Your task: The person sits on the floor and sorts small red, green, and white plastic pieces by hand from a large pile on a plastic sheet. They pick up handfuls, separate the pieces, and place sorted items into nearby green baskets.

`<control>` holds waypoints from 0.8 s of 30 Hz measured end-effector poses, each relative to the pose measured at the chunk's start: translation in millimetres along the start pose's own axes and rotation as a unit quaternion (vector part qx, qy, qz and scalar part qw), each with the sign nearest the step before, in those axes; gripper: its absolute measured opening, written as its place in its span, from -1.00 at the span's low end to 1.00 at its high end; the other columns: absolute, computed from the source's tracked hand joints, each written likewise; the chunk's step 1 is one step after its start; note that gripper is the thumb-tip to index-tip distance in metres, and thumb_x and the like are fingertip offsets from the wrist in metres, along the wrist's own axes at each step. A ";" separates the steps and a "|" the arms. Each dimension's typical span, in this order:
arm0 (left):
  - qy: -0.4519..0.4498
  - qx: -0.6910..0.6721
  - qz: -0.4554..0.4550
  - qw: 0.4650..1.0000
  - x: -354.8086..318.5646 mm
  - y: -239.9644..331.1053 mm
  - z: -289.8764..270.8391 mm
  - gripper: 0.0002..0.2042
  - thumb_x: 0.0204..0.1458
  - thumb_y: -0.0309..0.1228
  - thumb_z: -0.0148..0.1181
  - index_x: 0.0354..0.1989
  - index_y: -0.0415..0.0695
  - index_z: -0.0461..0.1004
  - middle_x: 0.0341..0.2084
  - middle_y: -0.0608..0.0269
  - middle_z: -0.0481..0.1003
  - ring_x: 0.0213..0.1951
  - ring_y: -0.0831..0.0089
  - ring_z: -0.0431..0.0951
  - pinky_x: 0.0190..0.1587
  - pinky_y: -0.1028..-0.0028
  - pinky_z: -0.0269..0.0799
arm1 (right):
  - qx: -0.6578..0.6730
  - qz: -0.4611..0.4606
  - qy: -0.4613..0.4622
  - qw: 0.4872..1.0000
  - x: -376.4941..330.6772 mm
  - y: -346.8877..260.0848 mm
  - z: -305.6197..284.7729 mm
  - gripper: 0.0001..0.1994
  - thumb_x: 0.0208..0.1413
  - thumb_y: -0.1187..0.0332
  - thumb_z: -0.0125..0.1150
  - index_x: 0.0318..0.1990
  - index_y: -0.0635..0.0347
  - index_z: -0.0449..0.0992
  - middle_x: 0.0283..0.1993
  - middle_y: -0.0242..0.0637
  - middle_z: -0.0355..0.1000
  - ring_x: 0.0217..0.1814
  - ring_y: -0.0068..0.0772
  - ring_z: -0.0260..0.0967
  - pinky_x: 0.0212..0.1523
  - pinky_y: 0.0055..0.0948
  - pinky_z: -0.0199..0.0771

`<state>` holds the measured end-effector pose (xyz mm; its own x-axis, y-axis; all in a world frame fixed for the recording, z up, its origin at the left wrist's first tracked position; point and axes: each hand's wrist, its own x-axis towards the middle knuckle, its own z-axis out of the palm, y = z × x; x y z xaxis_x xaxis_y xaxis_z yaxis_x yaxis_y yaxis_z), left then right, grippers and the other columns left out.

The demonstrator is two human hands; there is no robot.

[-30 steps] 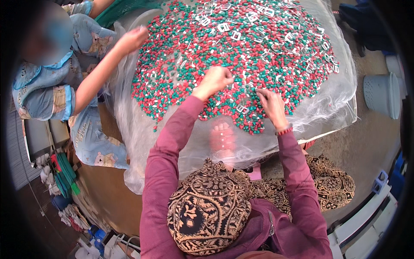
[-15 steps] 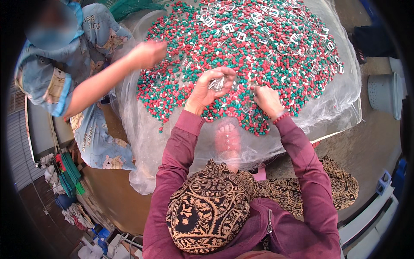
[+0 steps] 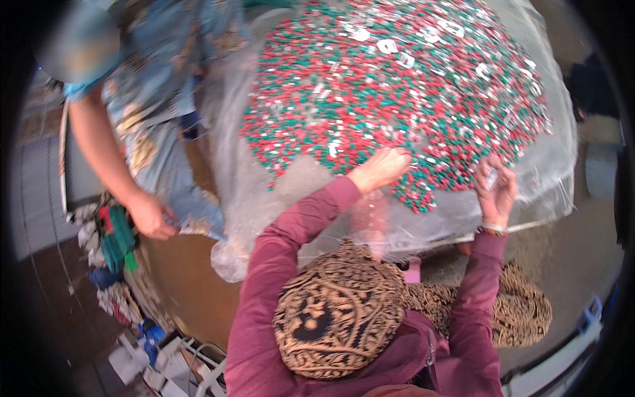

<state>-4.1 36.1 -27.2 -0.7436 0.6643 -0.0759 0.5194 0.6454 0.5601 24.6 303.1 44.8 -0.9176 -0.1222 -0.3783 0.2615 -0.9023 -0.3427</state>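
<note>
A wide, blurred heap of small red, green and white pieces [image 3: 344, 99] lies on a translucent sheet [image 3: 228, 172]. At the heap's near edge is my left hand [image 3: 382, 167], back up, its fingers closed together over the pieces; anything in them is hidden. Farther right, my right hand [image 3: 497, 192] is turned palm up with curled fingers around several small whitish pieces [image 3: 491, 177]. Pale frame-shaped plastic pieces [image 3: 387, 46] are scattered on the far part of the heap.
At the left, another person's hand [image 3: 152, 215] hangs beside patterned blue trousers [image 3: 182, 178]. My bare foot [image 3: 372, 218] shows through the sheet's near edge. A grey tub [image 3: 602, 171] stands on the floor at the right; folded green cloth [image 3: 114, 241] lies at the left.
My left hand has gone from cupping whitish pieces to palm down, farther right. My right hand has moved right and now holds whitish pieces. The other person's arm has drawn back from the heap.
</note>
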 end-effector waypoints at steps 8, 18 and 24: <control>0.155 -0.156 -0.116 0.969 5.8 -3.0 -40.3 -0.79 -0.02 -0.33 0.16 -0.26 -0.17 0.55 -0.48 -0.01 0.51 -0.38 0.08 0.53 -0.30 0.23 0.41 | 0.290 0.062 0.000 0.955 25.3 19.0 -68.8 -0.77 0.25 0.37 -0.17 -0.49 0.14 0.16 -0.51 -0.42 0.02 -0.51 -0.58 -0.07 -0.67 -0.62 -0.11; 0.198 0.139 -0.320 0.916 -22.1 -174.2 -88.3 -0.76 -0.07 -0.32 0.24 -0.43 -0.31 0.52 -0.53 -0.17 0.48 -0.39 -0.07 0.52 -0.33 0.11 0.42 | 0.039 0.179 -0.008 0.983 43.5 102.5 32.1 -0.72 0.25 0.18 -0.06 -0.46 0.12 0.26 -0.60 -0.50 0.01 -0.58 -0.59 -0.02 -0.59 -0.58 0.01; 0.106 0.077 -0.269 0.954 -28.9 -184.3 -94.0 -0.88 -0.08 -0.54 0.02 -0.47 -0.33 0.48 -0.43 -0.22 0.49 -0.27 -0.07 0.52 -0.23 0.10 0.45 | -0.659 -0.061 -0.190 0.725 92.2 182.6 70.0 -0.75 0.12 0.18 0.13 -0.36 0.20 0.51 -0.64 -0.41 0.31 -0.63 -0.52 0.26 -0.58 -0.49 0.22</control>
<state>-117.9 -137.5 -50.7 -0.9802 0.1400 -0.1401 0.0816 0.9300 0.3585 -33.2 98.1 7.5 -0.9086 -0.4062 -0.0976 0.0002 0.2332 -0.9724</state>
